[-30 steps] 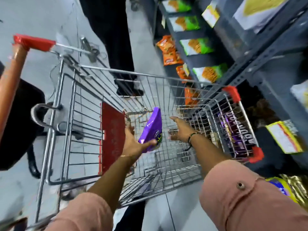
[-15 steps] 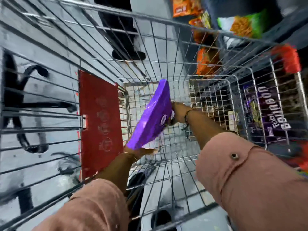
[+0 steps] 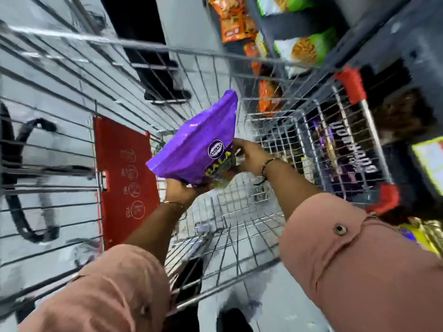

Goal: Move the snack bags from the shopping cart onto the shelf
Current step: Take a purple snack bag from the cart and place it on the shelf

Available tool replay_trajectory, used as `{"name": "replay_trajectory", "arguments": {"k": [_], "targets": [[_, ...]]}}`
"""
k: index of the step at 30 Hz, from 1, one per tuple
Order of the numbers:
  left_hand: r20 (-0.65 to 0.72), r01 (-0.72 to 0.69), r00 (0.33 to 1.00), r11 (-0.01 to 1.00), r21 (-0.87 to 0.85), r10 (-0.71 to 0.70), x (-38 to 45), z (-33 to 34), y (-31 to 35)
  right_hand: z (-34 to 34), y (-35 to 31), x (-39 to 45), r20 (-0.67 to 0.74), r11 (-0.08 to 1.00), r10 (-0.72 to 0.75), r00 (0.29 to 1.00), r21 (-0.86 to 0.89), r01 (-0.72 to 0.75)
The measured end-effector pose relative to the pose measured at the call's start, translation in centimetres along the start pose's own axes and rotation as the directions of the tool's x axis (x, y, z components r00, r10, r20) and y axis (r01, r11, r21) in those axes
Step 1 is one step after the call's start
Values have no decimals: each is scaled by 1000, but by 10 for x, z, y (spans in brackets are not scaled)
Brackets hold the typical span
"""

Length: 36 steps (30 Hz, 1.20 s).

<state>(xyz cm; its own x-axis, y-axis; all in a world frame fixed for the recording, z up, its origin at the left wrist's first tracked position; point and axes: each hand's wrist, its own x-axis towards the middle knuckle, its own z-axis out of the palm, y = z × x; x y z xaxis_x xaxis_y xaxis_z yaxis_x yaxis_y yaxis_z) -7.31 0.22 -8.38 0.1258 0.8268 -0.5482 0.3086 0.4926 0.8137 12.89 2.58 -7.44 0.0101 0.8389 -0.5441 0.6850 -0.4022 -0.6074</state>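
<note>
A purple snack bag (image 3: 199, 144) is held up inside the wire shopping cart (image 3: 239, 58), tilted with its top pointing away from me. My left hand (image 3: 182, 191) grips its lower edge from below. My right hand (image 3: 249, 155) holds its right side. Dark purple packs (image 3: 345, 152) stand behind the cart's right wall. The dark shelf (image 3: 383, 51) rises at the upper right, with orange bags (image 3: 233, 20) and green-and-white bags (image 3: 309, 47) on it.
A red flap (image 3: 124, 178) with printed symbols hangs on the cart's left wall. A person in dark trousers and shoes (image 3: 153, 68) stands beyond the cart's far end. Red corner bumpers (image 3: 351, 83) mark the cart's right side. Yellow price tags (image 3: 429, 161) hang on the shelf.
The bag has risen from low in the cart. My right hand, open and apart from it a second ago, now grips its right side. The view has moved closer over the cart.
</note>
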Motion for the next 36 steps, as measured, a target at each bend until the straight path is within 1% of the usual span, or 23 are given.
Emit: {"name": "replay_trajectory", "arguments": {"k": [1,3,7,10,12,14,15,17,19,20,21,24,26,27,28,29,32,34,36], "targets": [[7,-51,999,999,4,51,-9,-3,16,-14,-5,-14,-49,1000,-24,999,4,24],[45,-156,987,988,5,156,-24,-5,50,-43,-14,-45,-94,992,-86,992,79,94],[160,-316,933,946,-68,323,-59,0,129,-107,-43,-120,-208,960,-181,961,174,218],[172,-443,862,874,-198,476,-99,14,199,-148,-67,-181,-309,918,-208,928,265,294],[144,-546,796,801,-247,587,-128,29,245,-176,-80,-225,-427,887,-201,882,304,349],[171,-617,719,732,-287,673,-158,47,286,-207,-91,-266,-566,868,-217,796,262,422],[200,-643,684,710,-288,701,-170,55,304,-222,-100,-285,-628,881,-202,751,219,420],[263,-726,567,624,-289,781,-205,73,345,-257,-114,-333,-777,916,-153,610,119,382],[309,-790,428,518,-328,849,-236,93,386,-290,-126,-382,-875,936,-139,463,37,350],[325,-802,367,474,-364,871,-250,101,405,-304,-131,-402,-904,943,-142,404,1,334],[337,-808,310,433,-400,889,-267,110,426,-319,-133,-424,-933,947,-147,330,-36,318],[396,-776,155,359,-519,905,-309,143,482,-354,-136,-483,-988,967,-141,71,-122,225],[456,-724,57,351,-594,888,-331,169,511,-370,-131,-512,-990,978,-115,-78,-126,169],[481,-698,21,357,-621,877,-341,184,523,-377,-126,-525,-983,981,-103,-149,-125,147],[501,-680,-6,363,-636,866,-349,200,531,-382,-119,-536,-975,986,-89,-203,-116,121],[519,-669,-25,371,-644,854,-356,216,538,-386,-111,-546,-969,991,-70,-237,-96,98],[584,-659,-65,404,-634,809,-364,265,544,-390,-81,-566,-952,1000,9,-307,2,24],[648,-647,-72,459,-609,758,-365,296,539,-388,-58,-573,-938,998,47,-343,54,-13],[681,-636,-62,497,-591,730,-365,318,526,-382,-37,-573,-931,995,85,-356,95,-11]]}}
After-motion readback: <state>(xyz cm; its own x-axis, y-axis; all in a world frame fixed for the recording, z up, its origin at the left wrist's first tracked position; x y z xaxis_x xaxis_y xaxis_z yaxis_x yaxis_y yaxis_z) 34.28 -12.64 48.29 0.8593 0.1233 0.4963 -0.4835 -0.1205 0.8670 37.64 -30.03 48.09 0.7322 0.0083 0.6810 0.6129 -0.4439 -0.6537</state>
